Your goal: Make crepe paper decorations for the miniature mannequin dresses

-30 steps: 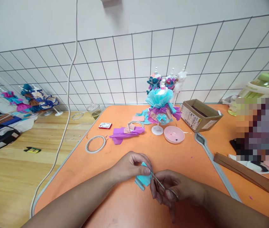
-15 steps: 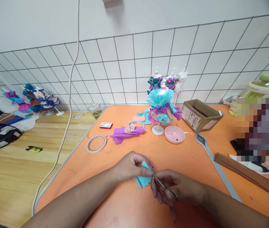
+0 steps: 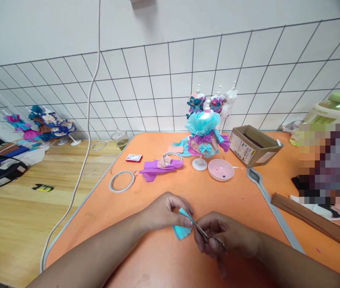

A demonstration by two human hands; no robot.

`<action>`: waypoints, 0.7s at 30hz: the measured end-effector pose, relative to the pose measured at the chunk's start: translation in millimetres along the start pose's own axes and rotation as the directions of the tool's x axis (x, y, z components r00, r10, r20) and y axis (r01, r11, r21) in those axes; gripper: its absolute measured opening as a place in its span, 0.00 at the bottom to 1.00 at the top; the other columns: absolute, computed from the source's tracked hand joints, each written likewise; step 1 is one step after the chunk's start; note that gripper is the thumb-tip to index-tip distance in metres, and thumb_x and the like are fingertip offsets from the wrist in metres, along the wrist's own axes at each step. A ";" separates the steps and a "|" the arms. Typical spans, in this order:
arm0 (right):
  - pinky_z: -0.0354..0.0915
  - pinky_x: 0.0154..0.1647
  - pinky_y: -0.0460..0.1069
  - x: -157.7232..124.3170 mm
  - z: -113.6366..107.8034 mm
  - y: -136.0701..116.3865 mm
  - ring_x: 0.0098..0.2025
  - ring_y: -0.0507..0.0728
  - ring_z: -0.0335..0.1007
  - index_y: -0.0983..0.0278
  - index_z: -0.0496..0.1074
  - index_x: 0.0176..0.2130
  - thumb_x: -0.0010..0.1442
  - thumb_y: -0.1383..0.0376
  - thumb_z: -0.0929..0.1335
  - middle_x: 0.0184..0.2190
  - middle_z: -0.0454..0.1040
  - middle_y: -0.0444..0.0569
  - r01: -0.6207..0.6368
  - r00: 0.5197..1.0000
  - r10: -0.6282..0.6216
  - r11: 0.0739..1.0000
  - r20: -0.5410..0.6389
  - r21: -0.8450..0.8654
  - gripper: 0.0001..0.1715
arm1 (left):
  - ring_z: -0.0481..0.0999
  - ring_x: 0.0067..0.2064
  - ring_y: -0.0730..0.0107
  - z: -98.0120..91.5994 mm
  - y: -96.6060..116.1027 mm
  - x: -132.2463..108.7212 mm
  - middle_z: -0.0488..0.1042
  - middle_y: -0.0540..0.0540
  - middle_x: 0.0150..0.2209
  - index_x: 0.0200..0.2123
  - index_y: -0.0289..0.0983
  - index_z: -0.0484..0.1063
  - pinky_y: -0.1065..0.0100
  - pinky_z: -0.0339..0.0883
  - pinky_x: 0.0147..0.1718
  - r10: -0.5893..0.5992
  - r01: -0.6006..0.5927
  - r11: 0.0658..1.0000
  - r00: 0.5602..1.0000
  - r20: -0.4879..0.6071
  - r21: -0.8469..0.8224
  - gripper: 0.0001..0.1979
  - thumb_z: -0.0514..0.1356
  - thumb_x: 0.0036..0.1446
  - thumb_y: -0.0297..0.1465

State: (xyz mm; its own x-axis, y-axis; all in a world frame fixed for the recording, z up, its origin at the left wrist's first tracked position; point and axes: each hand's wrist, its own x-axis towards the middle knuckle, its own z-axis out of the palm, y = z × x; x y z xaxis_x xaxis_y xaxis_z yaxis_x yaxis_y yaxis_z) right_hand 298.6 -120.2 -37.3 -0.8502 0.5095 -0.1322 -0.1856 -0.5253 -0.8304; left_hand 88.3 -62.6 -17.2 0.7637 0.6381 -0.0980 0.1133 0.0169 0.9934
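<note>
My left hand (image 3: pixel 165 211) pinches a small folded piece of turquoise crepe paper (image 3: pixel 182 229) just above the orange table (image 3: pixel 134 224). My right hand (image 3: pixel 222 236) grips small metal scissors (image 3: pixel 208 237), fingers through the loops, with the blade tips at the paper's right edge. Both hands sit close together near the table's front edge. Behind them stands a small mannequin dressed in turquoise and purple paper (image 3: pixel 203 136) on a white stand.
A pink dish (image 3: pixel 220 169), purple paper scraps (image 3: pixel 157 166), a tape ring (image 3: pixel 122 181), a red card box (image 3: pixel 133 158) and a cardboard box (image 3: pixel 253 145) lie on the table. A wire grid lines the wall. More paper figures (image 3: pixel 42 126) stand on the wooden bench at left.
The paper has turned slightly in my left fingers and the scissors have shifted a little up and right along its edge. Nothing else moved.
</note>
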 end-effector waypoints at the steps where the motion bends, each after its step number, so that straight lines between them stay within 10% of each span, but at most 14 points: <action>1: 0.68 0.17 0.40 0.1 -0.6 0.7 0.22 0.46 0.60 0.70 0.73 0.34 0.49 0.53 0.74 0.21 0.65 0.41 0.002 1.000 -0.002 1.000 -0.001 0.000 0.23 | 0.74 0.37 0.65 -0.4 -0.4 -0.2 0.76 0.46 0.27 0.24 0.33 0.77 0.65 0.67 0.41 0.007 -0.007 1.000 1.000 0.000 0.003 0.17 0.71 0.41 0.42; 12: 0.67 0.17 0.40 -1.0 -1.1 2.5 0.22 0.47 0.62 0.71 0.74 0.34 0.49 0.54 0.75 0.21 0.65 0.41 -0.005 1.000 0.005 1.000 -0.027 -0.013 0.22 | 0.75 0.38 0.63 1.2 1.2 -1.7 0.76 0.44 0.30 0.27 0.32 0.77 0.64 0.68 0.41 -0.025 0.024 0.999 0.999 0.040 0.023 0.17 0.70 0.43 0.41; 18: 0.68 0.18 0.41 -0.4 -2.4 0.1 0.23 0.46 0.61 0.69 0.74 0.36 0.48 0.52 0.75 0.22 0.66 0.42 0.006 0.995 -0.010 0.999 -0.094 -0.042 0.24 | 0.70 0.52 0.57 -8.4 4.4 -2.8 0.73 0.40 0.48 0.48 0.38 0.76 0.60 0.61 0.52 0.126 -0.126 0.992 0.992 -0.016 -0.025 0.30 0.71 0.41 0.44; 21: 0.68 0.18 0.41 0.0 -2.5 0.0 0.23 0.46 0.61 0.69 0.73 0.36 0.48 0.52 0.75 0.24 0.67 0.43 0.001 0.996 -0.006 0.999 -0.091 -0.046 0.24 | 0.70 0.52 0.56 -8.3 4.4 -1.6 0.74 0.41 0.44 0.40 0.38 0.79 0.59 0.62 0.52 0.157 -0.161 0.981 0.986 -0.048 -0.104 0.20 0.70 0.45 0.41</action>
State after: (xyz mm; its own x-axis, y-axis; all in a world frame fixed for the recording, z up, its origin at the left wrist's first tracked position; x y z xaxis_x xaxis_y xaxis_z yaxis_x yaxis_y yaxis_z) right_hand 299.8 -118.5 -38.6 -0.8006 0.5726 -0.1765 -0.1638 -0.4925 -0.8548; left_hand 82.3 -57.2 -12.1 0.7403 0.6694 0.0621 -0.0783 -0.0059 0.9969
